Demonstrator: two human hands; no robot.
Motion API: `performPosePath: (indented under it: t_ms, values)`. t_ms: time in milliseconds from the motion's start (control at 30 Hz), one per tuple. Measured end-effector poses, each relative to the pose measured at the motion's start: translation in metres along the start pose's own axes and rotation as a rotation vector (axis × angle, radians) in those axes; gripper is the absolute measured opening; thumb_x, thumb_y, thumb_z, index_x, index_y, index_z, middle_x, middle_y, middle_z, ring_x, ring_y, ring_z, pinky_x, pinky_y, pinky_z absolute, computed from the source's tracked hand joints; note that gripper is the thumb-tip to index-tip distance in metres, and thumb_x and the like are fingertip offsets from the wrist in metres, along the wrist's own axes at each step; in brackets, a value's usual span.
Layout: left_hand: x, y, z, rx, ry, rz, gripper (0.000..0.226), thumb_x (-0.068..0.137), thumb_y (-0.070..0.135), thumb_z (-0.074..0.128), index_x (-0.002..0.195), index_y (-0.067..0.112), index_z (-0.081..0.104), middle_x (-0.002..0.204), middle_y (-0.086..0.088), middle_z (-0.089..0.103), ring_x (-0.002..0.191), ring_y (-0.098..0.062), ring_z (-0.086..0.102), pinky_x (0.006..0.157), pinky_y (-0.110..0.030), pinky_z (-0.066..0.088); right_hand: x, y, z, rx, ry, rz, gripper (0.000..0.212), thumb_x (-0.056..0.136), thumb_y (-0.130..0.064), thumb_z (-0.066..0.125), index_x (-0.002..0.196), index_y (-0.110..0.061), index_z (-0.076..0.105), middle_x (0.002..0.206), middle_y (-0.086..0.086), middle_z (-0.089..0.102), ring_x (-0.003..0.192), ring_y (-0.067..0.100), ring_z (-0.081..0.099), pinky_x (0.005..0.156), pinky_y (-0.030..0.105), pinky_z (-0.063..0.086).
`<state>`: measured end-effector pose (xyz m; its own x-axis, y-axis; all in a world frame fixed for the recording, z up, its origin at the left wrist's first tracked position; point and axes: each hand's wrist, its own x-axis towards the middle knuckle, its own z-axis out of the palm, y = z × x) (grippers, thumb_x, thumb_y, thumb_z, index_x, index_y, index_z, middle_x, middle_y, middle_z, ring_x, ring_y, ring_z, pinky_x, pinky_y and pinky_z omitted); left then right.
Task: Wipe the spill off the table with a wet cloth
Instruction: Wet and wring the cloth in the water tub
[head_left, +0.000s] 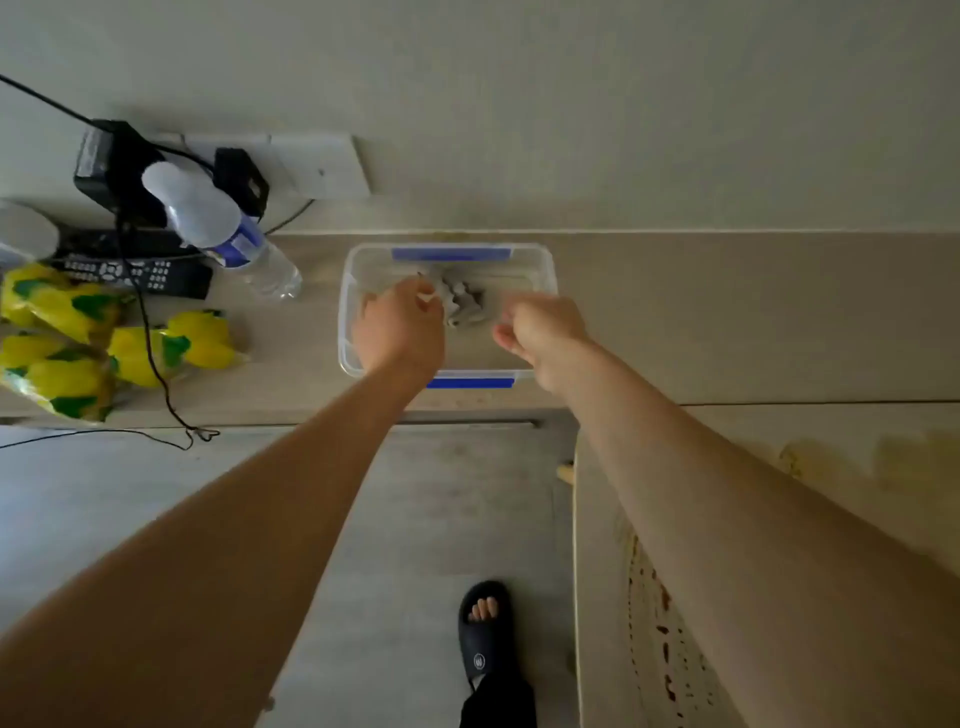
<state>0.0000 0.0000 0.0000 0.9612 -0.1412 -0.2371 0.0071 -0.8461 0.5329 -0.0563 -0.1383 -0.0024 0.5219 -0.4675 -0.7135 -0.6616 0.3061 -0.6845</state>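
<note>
The bench (727, 312) runs along the wall ahead of me, and a lower table (852, 467) at my right carries the spill (660, 618), a trail of dark brown spots near its edge with a yellowish stain farther in. Both my arms reach forward and slightly inward over a clear tub (543, 275) with blue clips that sits on the bench. My left hand (397, 327) is over the tub's left half, back of the hand up, fingers curled, its grip pinching a pale corner of the cloth (465, 306). The cloth is a grey crumpled wad lying inside the tub, between my two hands. My right hand (540, 325) hovers over the tub's right side, fingers loosely curled and holding nothing, just beside the cloth. To the left on the bench lie yellow packets (67, 343), a bottle (228, 234), a remote (135, 273) and a black cable (150, 358).
</note>
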Motion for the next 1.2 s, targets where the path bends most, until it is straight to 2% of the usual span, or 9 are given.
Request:
performPosePath:
  t_ms: [167, 267, 433, 567, 700, 767, 900, 1033, 1200]
  values:
    - [0.031, -0.008, 0.035, 0.103, -0.058, 0.015, 0.023, 0.099, 0.041, 0.056, 0.108, 0.026, 0.07, 0.099, -0.002, 0.071, 0.103, -0.028, 0.064, 0.088, -0.044, 0.055, 0.034, 0.007, 0.025, -0.212, -0.011, -0.072, 0.02, 0.1, 0.0, 0.052, 0.11, -0.005, 0.068, 0.122, 0.02, 0.066, 0.118, 0.038, 0.063, 0.103, 0.05, 0.053]
    - [0.042, -0.013, 0.05, 0.047, -0.127, -0.026, 0.031, 0.097, 0.042, 0.064, 0.122, 0.025, 0.062, 0.107, -0.001, 0.07, 0.1, -0.026, 0.066, 0.083, -0.04, 0.056, 0.05, 0.014, 0.032, -0.275, 0.023, -0.119, 0.027, 0.096, -0.002, 0.056, 0.092, -0.025, 0.069, 0.108, 0.006, 0.071, 0.104, 0.029, 0.069, 0.094, 0.048, 0.059]
    - [0.052, -0.02, 0.059, 0.012, -0.109, -0.071, 0.015, 0.1, 0.026, 0.062, 0.112, 0.019, 0.066, 0.095, 0.0, 0.066, 0.088, -0.021, 0.063, 0.075, -0.035, 0.051, 0.062, 0.018, 0.042, -0.312, -0.006, -0.165, 0.017, 0.096, -0.014, 0.061, 0.092, -0.025, 0.074, 0.099, 0.004, 0.075, 0.096, 0.026, 0.072, 0.091, 0.048, 0.061]
    - [0.046, -0.019, 0.052, -0.378, -0.169, -0.197, 0.018, 0.101, 0.025, 0.063, 0.084, 0.027, 0.069, 0.079, 0.007, 0.067, 0.076, -0.008, 0.063, 0.065, -0.022, 0.047, 0.06, 0.016, 0.047, -0.304, -0.022, -0.158, 0.012, 0.095, -0.027, 0.071, 0.083, -0.027, 0.072, 0.092, 0.002, 0.076, 0.092, 0.024, 0.073, 0.089, 0.042, 0.06]
    - [0.033, -0.019, 0.034, -0.664, -0.203, -0.328, 0.022, 0.101, 0.016, 0.063, 0.089, 0.033, 0.07, 0.094, 0.005, 0.074, 0.094, -0.013, 0.07, 0.085, -0.032, 0.059, 0.045, 0.008, 0.041, -0.376, 0.059, -0.225, 0.011, 0.097, -0.025, 0.069, 0.099, -0.02, 0.079, 0.085, -0.007, 0.07, 0.083, 0.012, 0.067, 0.066, 0.022, 0.048]
    - [0.031, -0.02, 0.024, -0.784, -0.189, -0.428, 0.013, 0.101, 0.021, 0.063, 0.097, 0.03, 0.071, 0.103, 0.003, 0.072, 0.102, -0.017, 0.069, 0.087, -0.034, 0.061, 0.033, 0.005, 0.032, -0.395, 0.157, -0.279, 0.015, 0.1, -0.024, 0.065, 0.104, -0.018, 0.079, 0.088, -0.007, 0.069, 0.082, 0.011, 0.065, 0.068, 0.022, 0.048]
    - [0.034, -0.014, -0.006, -0.924, -0.296, -0.686, 0.033, 0.104, 0.04, 0.058, 0.121, 0.012, 0.058, 0.105, -0.006, 0.063, 0.093, -0.017, 0.064, 0.073, -0.026, 0.059, 0.011, -0.002, 0.017, -0.237, 0.244, -0.192, 0.026, 0.103, -0.02, 0.054, 0.082, -0.017, 0.07, 0.081, 0.001, 0.07, 0.076, 0.017, 0.069, 0.068, 0.032, 0.056]
    - [0.025, -0.024, -0.016, -1.168, -0.327, -0.764, 0.014, 0.101, 0.024, 0.064, 0.111, 0.016, 0.068, 0.125, -0.013, 0.066, 0.111, -0.025, 0.067, 0.099, -0.042, 0.057, 0.0, -0.008, 0.008, 0.314, 0.08, 0.121, 0.018, 0.102, -0.015, 0.054, 0.114, -0.014, 0.067, 0.111, 0.006, 0.069, 0.099, 0.017, 0.069, 0.08, 0.029, 0.061]
    - [0.021, -0.03, -0.013, -0.902, -0.23, -0.681, 0.013, 0.097, 0.014, 0.069, 0.107, 0.02, 0.064, 0.119, -0.01, 0.066, 0.105, -0.025, 0.068, 0.091, -0.043, 0.062, -0.002, -0.008, 0.003, 0.436, 0.063, 0.256, 0.017, 0.095, -0.025, 0.072, 0.109, -0.019, 0.066, 0.107, 0.003, 0.07, 0.094, 0.012, 0.067, 0.062, 0.022, 0.051]
